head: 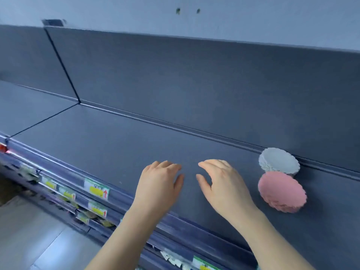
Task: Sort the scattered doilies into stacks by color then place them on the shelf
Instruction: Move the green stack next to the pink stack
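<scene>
Both stacks off to the right of the right hand (224, 184), well clear of its fingers (211, 164); left hand (159, 184) farther away still. Toward the front of the shelf (116, 145), pink doily stack (282, 191); just behind it, against the rear ledge (194, 131), white doily stack (279, 162). Touching or merely adjacent, cannot tell. Round and scalloped, so no long axis to line up with. Fingers of both hands loosely spread, palms down over bare shelf, holding nothing. Looks like these two colours already sorted and shelved; any further nudge best from the right hand
</scene>
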